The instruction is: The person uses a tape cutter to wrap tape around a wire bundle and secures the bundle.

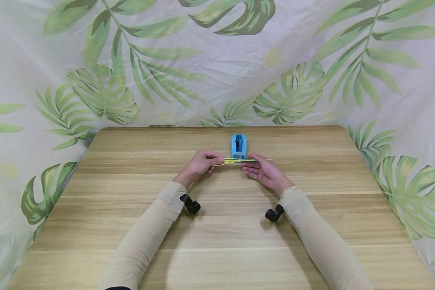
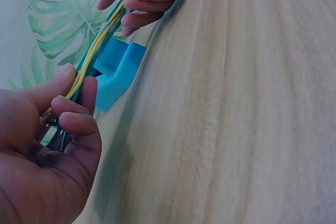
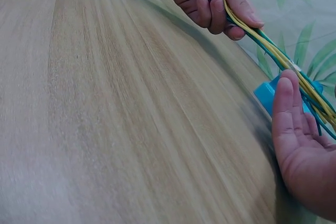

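A bundle of thin yellow and green wires (image 1: 231,160) stretches between the two hands at the back of the table. My left hand (image 1: 202,162) pinches one end between thumb and fingers; dark green ends show in its palm (image 2: 58,169). At the other end, my right hand (image 1: 267,172) has its fingers (image 3: 285,103) nearly straight against the wires, its thumb side apart from them in the left wrist view. A pale, shiny band (image 3: 295,67) sits around the bundle near the right fingertips. Just behind the wires stands a blue tape dispenser (image 1: 239,146), partly covered in both wrist views.
The wood-grain table (image 1: 224,249) ends just behind the dispenser, where a leaf-patterned cloth (image 1: 166,80) hangs. Black wrist cameras (image 1: 191,204) protrude inward from both sleeves above the tabletop.
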Demonstrator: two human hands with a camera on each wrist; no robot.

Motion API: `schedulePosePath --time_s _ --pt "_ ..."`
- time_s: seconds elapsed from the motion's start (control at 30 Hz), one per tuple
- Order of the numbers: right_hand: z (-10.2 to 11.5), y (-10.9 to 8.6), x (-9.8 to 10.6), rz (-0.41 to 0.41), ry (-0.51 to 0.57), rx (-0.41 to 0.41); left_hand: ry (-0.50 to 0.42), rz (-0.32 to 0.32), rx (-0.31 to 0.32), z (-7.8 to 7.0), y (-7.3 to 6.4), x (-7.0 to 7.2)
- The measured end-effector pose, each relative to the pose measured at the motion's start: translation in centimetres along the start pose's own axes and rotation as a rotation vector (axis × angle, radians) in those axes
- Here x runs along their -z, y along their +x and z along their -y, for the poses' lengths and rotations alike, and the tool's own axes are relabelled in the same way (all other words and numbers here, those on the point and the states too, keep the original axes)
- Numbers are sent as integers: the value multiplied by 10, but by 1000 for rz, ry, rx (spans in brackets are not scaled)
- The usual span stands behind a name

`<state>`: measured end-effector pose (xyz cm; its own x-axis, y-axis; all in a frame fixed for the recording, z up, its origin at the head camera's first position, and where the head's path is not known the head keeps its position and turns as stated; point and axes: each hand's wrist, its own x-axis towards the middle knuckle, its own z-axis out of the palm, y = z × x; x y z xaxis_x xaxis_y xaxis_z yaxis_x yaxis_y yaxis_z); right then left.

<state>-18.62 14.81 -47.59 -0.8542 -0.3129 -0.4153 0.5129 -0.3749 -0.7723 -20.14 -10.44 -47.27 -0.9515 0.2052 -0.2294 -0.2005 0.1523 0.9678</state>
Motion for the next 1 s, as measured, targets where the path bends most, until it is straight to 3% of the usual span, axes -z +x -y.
schedulePosePath --time_s 0.27,0.67,1.0 --pt "-1 3 -2 -54 20 -23 21 9 -24 1 2 2" --pt "-1 3 -2 -27 71 11 55 9 -55 3 3 2" --pt "0 2 1 -27 68 15 68 7 -24 2 3 1"
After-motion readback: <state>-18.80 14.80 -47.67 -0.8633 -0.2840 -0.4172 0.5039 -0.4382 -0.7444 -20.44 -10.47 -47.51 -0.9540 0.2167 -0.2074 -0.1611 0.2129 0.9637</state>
